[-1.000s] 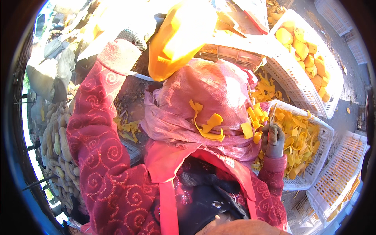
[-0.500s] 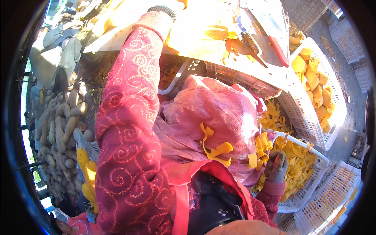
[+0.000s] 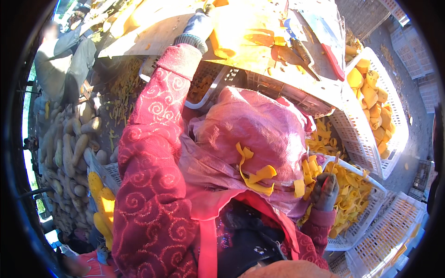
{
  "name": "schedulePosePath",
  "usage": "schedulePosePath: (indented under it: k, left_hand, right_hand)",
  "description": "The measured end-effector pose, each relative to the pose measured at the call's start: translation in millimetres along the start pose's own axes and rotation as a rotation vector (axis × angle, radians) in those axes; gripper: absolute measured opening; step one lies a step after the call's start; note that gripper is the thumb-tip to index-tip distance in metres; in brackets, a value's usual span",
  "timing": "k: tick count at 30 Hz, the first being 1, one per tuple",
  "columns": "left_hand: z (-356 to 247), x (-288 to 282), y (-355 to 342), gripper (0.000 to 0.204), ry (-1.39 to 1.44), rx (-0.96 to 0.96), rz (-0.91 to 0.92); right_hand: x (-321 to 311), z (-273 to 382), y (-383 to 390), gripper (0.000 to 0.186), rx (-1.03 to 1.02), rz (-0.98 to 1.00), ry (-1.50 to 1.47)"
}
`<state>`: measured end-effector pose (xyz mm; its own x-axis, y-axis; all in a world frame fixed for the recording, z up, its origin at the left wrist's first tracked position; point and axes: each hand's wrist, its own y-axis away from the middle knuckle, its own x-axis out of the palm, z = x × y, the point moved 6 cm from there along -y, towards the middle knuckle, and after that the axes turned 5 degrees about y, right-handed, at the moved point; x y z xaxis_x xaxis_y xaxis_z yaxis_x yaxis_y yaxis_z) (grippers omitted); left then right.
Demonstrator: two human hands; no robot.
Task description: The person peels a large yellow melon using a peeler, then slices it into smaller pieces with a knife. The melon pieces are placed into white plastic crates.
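Observation:
My left arm, in a red sleeve with swirls, stretches forward to the sunlit work board (image 3: 160,34). At its end my gloved left hand (image 3: 199,25) is beside a peeled orange squash (image 3: 225,44); glare washes out the fingers and whatever they touch. Low on the right, my gloved right hand (image 3: 325,191) is closed around a slim tool with a red handle (image 3: 329,180), its narrow brownish end pointing up. That hand is above a white crate (image 3: 378,197) of orange peelings (image 3: 354,199). More peel strips (image 3: 259,176) lie on the pink woven sack (image 3: 259,129) over my lap.
A knife with a worn handle (image 3: 302,53) and a large red-handled knife (image 3: 333,62) lie on the board. Right of it stands a white crate (image 3: 397,143) with squash chunks (image 3: 371,92). Unpeeled squashes (image 3: 69,153) are heaped at left, where another person (image 3: 69,65) sits.
My left hand has come back toward me into view, and its sleeve has shifted, showing more of the orange squash. The right hand stays closed in nearly the same place.

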<state>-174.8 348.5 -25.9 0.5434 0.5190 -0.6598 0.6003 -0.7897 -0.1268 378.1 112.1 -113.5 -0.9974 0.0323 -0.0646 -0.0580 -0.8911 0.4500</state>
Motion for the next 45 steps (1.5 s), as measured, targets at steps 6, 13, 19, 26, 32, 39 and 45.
schedulePosePath:
  k: [6,13,19,26,32,39,45]
  left_hand:
    - [-18.7,25.1,58.0,0.085,0.017,0.101,-0.167]
    - [-28.0,30.7,79.0,0.088,0.045,0.187,-0.217]
    - [-14.0,9.0,79.1,0.066,0.046,0.473,-0.320]
    - [-32.7,-41.7,35.8,0.035,0.168,0.803,-0.373]
    - [-4.2,-12.2,-22.9,0.037,0.258,0.873,-0.298]
    - [-5.6,5.0,-44.9,0.040,-0.220,0.922,-0.131]
    - [-23.5,4.9,-46.9,0.048,-0.643,0.866,-0.086]
  right_hand:
    - [14.1,19.5,10.7,0.042,0.058,0.048,-0.029]
    - [26.9,19.9,12.2,0.038,0.062,0.073,0.009]
    - [32.1,28.6,9.9,0.043,0.069,0.086,0.118]
    - [37.4,38.9,6.7,0.042,0.076,0.067,0.170]
    - [45.2,37.4,-0.6,0.041,0.131,0.034,0.213]
    - [51.7,43.6,-8.6,0.043,0.134,0.052,0.258]
    - [56.4,35.4,-13.0,0.042,0.104,0.088,0.244]
